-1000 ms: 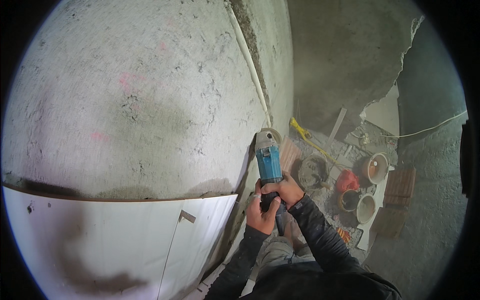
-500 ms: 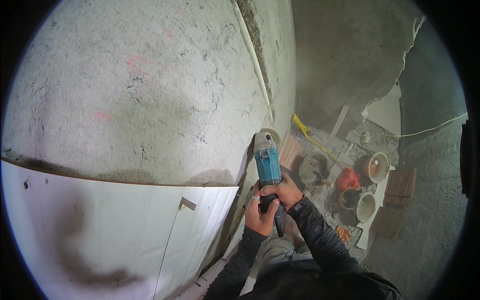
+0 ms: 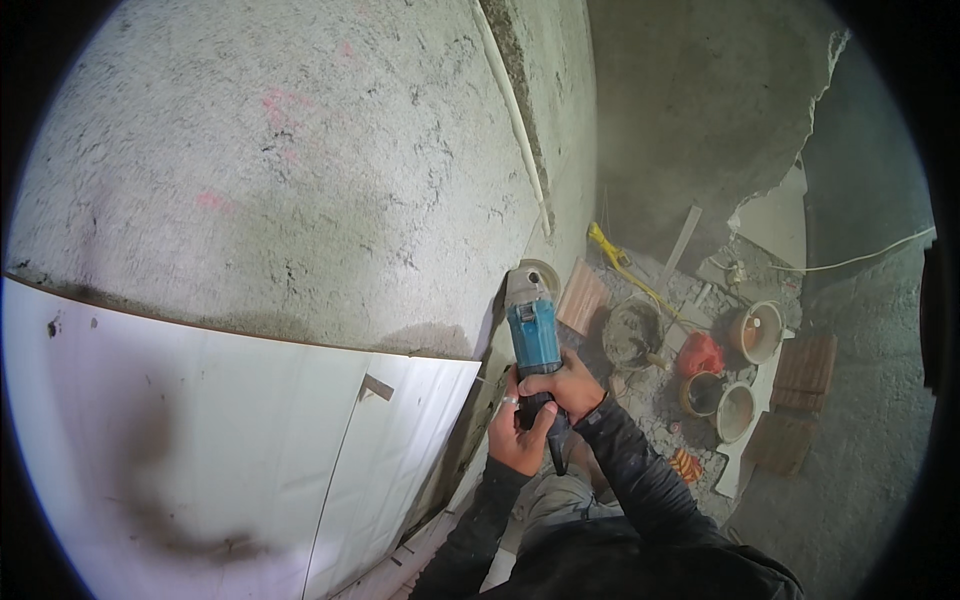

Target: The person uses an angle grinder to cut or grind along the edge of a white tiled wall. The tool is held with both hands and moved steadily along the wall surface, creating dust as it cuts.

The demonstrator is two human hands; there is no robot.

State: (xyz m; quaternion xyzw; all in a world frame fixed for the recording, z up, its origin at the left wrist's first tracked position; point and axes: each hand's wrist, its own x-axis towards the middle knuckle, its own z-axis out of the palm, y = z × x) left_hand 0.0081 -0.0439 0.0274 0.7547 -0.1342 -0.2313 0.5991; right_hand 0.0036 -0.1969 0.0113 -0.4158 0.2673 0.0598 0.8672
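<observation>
Gripping blue angle grinder (image 3: 535,335) | left hand (image 3: 517,437), right hand (image 3: 569,386) clamped around it | any lettering illegible

Could squeeze by right of the grinder (image 3: 536,335), over the buckets (image 3: 737,330); kinda boxed in left by wall (image 3: 300,200) and white panels (image 3: 270,430).

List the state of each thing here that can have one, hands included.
Left hand: closed on the angle grinder's dark rear body
Right hand: closed on the same body
Angle grinder: held in both hands; running or off, cannot tell
Red bag: crumpled, among the buckets
Buckets: open-topped
Yellow cable: uncoiled across the rubble
White wall panels: mounted, a seam showing
</observation>
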